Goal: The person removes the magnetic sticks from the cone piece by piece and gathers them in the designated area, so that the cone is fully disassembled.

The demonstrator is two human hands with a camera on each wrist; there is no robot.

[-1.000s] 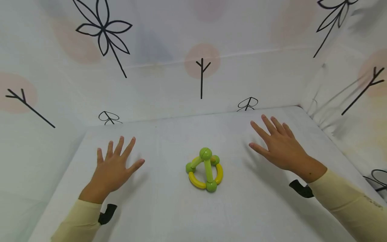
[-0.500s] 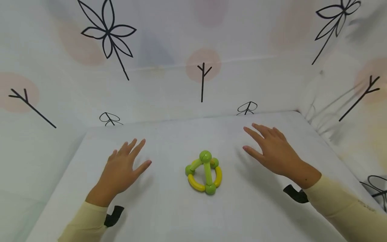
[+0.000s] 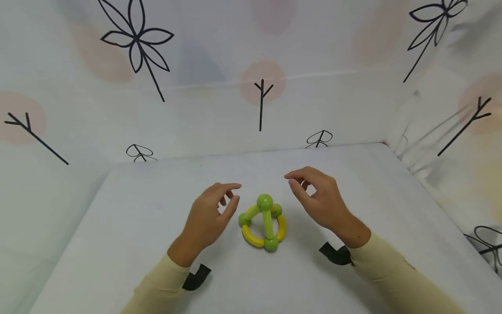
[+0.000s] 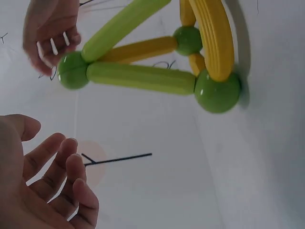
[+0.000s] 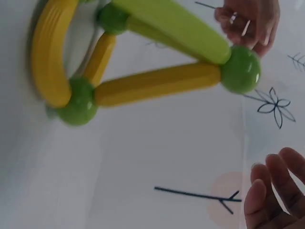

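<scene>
a white backdrop [image 3: 211,117] rises on the far, left and right sides, printed with black line drawings and pale pink patches. before it lies a table [image 3: 98,235] under a smooth white cover. two cream sleeves [image 3: 392,270] come in from the near edge, one at the left and one at the right. on the far side of the backdrop, a large flower drawing [image 3: 136,38] stands high at the left.

the person's left hand [image 3: 205,220] is above the table, left of the toy and just beside it; its fingers are loosely bent, the thumb apart from them, gripping nothing. the right hand [image 3: 321,198] is to the right of the toy and a little farther away, its fingers curved in a relaxed way around air, likewise gripping nothing.

the toy [image 3: 268,224] rests on the table between the two hands, touched by neither. its yellow ring [image 3: 252,237] lies at the base, and green and yellow bars rise from it to a peak. a small black strap [image 3: 196,278] sticks out beside each wrist. smallest are the toy's green balls, with the top ball [image 3: 264,201] at the peak and three others spaced around the base.
</scene>
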